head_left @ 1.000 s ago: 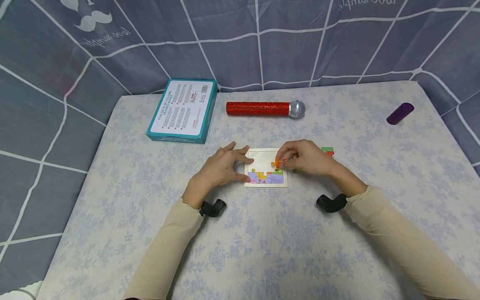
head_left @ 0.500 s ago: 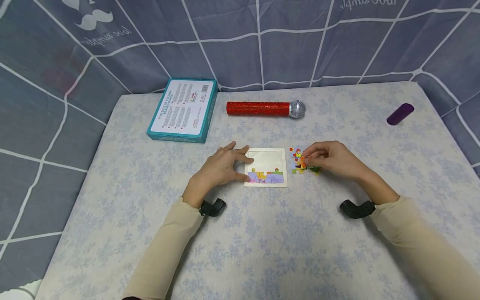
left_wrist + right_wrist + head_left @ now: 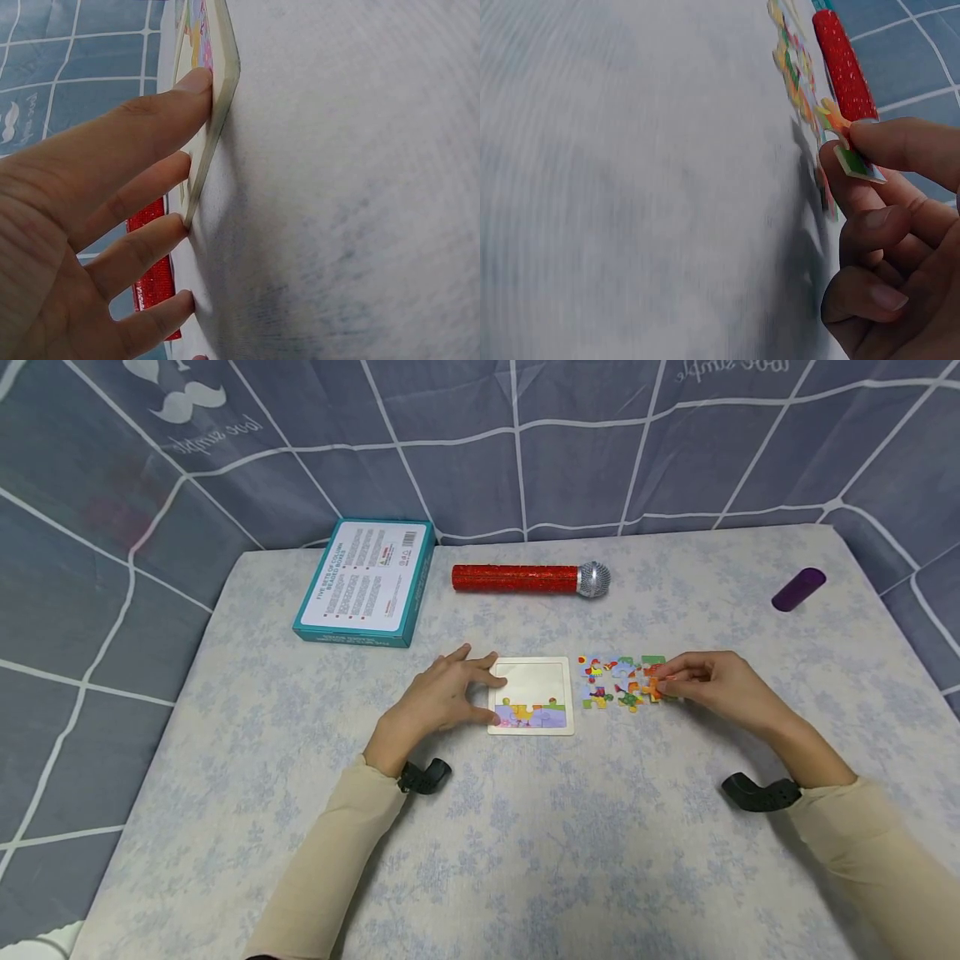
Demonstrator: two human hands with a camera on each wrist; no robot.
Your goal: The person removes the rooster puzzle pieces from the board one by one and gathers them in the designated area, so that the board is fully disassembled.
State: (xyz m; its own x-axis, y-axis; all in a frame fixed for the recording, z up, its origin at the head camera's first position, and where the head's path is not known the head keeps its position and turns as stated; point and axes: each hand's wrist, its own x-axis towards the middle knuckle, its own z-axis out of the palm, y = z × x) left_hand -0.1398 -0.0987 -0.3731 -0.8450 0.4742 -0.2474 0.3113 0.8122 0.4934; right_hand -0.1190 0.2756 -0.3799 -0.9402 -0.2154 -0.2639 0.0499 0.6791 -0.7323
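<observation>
A pale puzzle tray (image 3: 568, 693) lies mid-table, its lower rows filled with purple and yellow pieces (image 3: 528, 716). My left hand (image 3: 442, 692) rests at the tray's left side, fingers spread, with thumb and fingertips touching the frame; the left wrist view shows the thumb on the frame (image 3: 222, 82). Between thumb and index finger, my right hand (image 3: 723, 689) pinches an orange and green puzzle piece (image 3: 847, 154), just right of the loose pieces (image 3: 626, 695). That piece is held above the cloth in the right wrist view, the other fingers curled below it.
Behind the tray lies a red glittery microphone (image 3: 517, 578). A teal-edged box (image 3: 363, 578) is at the back left, and a purple cylinder (image 3: 798, 589) at the back right. A grey checked curtain (image 3: 577, 460) hangs along the table's back edge.
My right hand has moved right from the tray, past the loose pieces, still pinching the orange piece. More of those loose pieces show. My left hand has stayed at the tray.
</observation>
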